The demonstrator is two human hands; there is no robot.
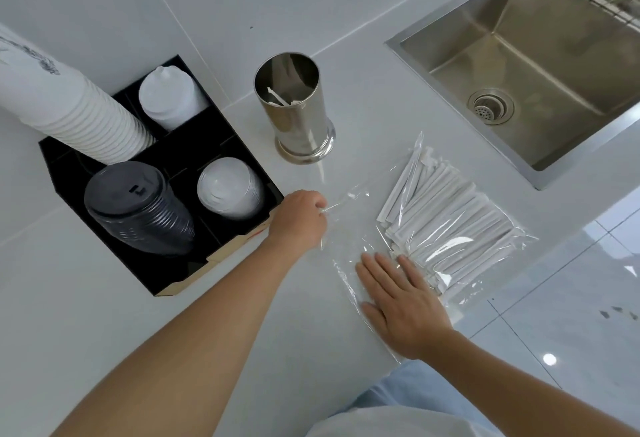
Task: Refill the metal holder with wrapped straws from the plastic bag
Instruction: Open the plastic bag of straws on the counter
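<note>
A shiny metal holder (294,107) stands upright on the white counter, with only a couple of white scraps at its bottom. To its lower right lies a clear plastic bag (349,214) flat on the counter, holding a bundle of white wrapped straws (446,218). My left hand (299,218) pinches the bag's open left edge. My right hand (398,301) lies flat, fingers spread, pressing on the bag's near part just beside the straw ends.
A black organizer (228,131) at the left holds a stack of white paper cups (69,107), black lids (138,208), clear lids (228,187) and a white squeeze bottle (169,97). A steel sink (519,55) is sunk in the counter at the upper right. The counter edge runs near my right wrist.
</note>
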